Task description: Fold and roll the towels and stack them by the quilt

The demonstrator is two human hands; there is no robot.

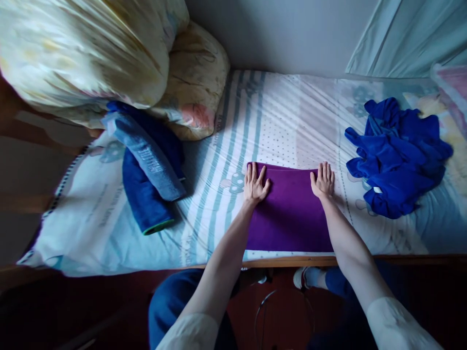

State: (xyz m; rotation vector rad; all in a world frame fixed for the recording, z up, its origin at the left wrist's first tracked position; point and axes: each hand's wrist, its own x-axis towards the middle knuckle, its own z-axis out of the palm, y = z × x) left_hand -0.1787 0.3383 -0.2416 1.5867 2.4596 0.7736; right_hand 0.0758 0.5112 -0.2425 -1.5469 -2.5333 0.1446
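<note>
A folded purple cloth (288, 214) lies flat on the bed's striped sheet (277, 116) near the front edge. My left hand (254, 183) rests palm down on the cloth's far left corner, fingers stretched out. My right hand (323, 180) lies flat on the far right corner, fingers together and extended. Neither hand grips anything.
A crumpled bright blue garment (397, 155) lies on the bed to the right. Folded dark blue and grey-blue clothes (149, 170) sit to the left, below pale yellow pillows (109, 53). The bed's wooden edge (292, 261) runs along the front; a wall stands behind.
</note>
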